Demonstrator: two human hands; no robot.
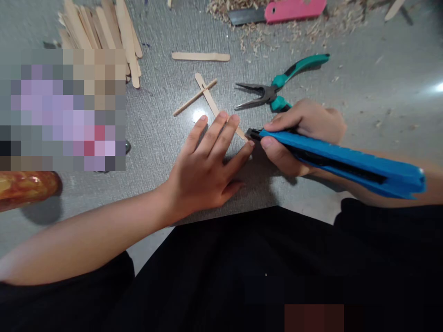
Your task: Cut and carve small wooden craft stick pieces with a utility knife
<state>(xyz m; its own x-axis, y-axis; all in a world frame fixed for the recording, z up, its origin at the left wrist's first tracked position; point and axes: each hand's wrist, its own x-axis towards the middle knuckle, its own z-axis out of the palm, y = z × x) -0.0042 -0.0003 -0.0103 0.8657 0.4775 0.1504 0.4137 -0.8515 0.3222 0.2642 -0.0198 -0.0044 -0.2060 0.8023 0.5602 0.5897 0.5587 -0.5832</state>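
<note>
My left hand (214, 161) lies flat with its fingers spread, pressing a wooden craft stick (210, 101) against the table. The stick has a slot near its far end, and a thin strip of wood (188, 102) crosses it there. Wrapped around a blue utility knife (339, 159), my right hand (302, 133) grips it near the blade end. The knife's tip is at the near end of the craft stick, close to my left index fingertip. Just beyond my right hand are needle-nose pliers (268, 94) with green handles, jaws apart.
Another craft stick (200, 56) lies farther back. A pile of craft sticks (100, 25) is at the far left. A pink-handled knife (294, 10) rests among wood shavings (256, 39) at the back. An orange-brown rounded object (31, 186) sits at the left; a blurred patch hides things beside it.
</note>
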